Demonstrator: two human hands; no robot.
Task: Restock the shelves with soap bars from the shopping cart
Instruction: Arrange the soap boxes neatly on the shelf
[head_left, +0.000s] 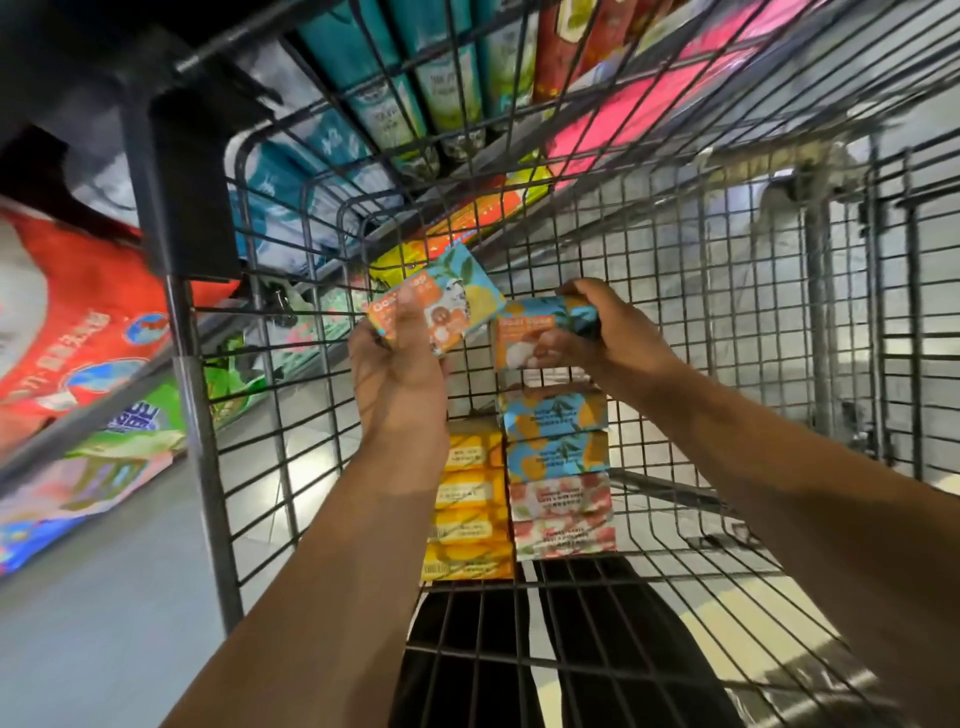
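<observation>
Both bare arms reach forward, side by side. The left hand (397, 374) is up with its fingers pointing away. It holds one soap box (441, 304) by the near end, and the box is tilted. The right hand (597, 332) is just beside it. Its fingers curl over the top of a second soap box (535, 338). The two hands do not touch.

place: shop aisle | evidence: wire shopping cart (675, 291); packaged goods on shelves (447, 93); boxed soap bars (556, 457)
</observation>
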